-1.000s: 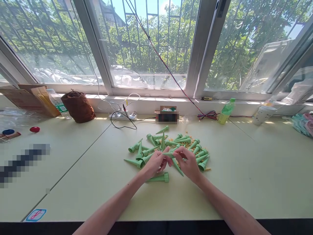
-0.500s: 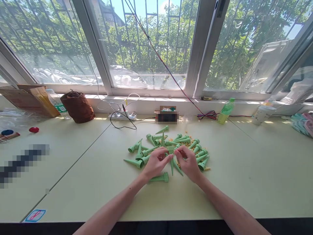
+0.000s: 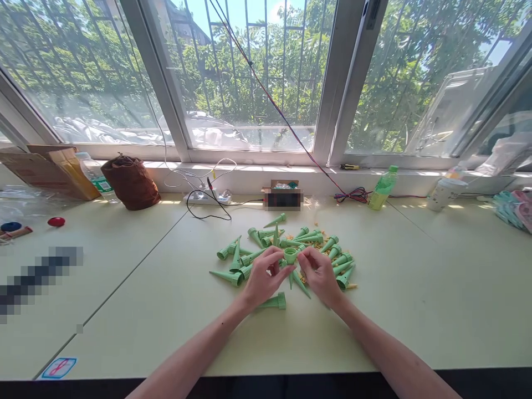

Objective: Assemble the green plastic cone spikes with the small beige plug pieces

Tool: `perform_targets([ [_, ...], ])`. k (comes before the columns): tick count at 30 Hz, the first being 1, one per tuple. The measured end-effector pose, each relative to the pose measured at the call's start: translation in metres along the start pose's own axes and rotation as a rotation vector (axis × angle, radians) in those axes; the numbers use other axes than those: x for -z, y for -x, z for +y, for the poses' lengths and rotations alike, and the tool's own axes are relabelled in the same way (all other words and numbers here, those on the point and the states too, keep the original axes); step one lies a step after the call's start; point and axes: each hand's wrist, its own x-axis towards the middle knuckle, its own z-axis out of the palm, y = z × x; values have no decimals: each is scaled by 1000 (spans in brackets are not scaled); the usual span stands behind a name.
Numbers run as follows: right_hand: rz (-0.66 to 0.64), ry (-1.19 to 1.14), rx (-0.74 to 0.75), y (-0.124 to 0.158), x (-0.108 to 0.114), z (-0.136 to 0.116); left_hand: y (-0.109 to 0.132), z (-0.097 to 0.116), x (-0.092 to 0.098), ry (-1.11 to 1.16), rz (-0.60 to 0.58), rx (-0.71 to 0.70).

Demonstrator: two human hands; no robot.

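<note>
Between the fingers of my left hand (image 3: 265, 275) is a green plastic watering spike (image 3: 290, 256), its round open end facing up toward me and its tip pointing down. My right hand (image 3: 322, 274) is pinched closed at the right side of that rim; what lies between its fingertips is hidden. Many similar green watering spikes (image 3: 341, 267) lie in a loose heap behind and around both hands. Small yellow-orange pieces (image 3: 328, 244) are scattered among them. One separate spike (image 3: 276, 301) rests on the near side, partly covered by my left wrist.
Toward the window stand a small box (image 3: 284, 198), a power strip (image 3: 208, 196) with cables, a brown bag (image 3: 131, 183) and a green bottle (image 3: 382, 188). A patterned cup (image 3: 445, 194) is at the right. A red ball-like object (image 3: 56, 221) lies at the left.
The held spike has tilted so that its open mouth now shows from above. Both hands stay almost in the same place.
</note>
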Motion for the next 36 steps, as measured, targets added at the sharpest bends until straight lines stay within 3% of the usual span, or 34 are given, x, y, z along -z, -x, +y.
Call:
perform_targets([
  [8,17,44,20,1,-4,-1,-2,5,-1,34,29,72],
  [24,18,51,-27,1,-3,-1,1,-3,-3,-57,25,-42],
  [31,181,116,3,2,-2,3,-2,0,-3,84,71,157],
  [36,94,201,116,2,-1,-1,-5,4,0,288,-48,352],
])
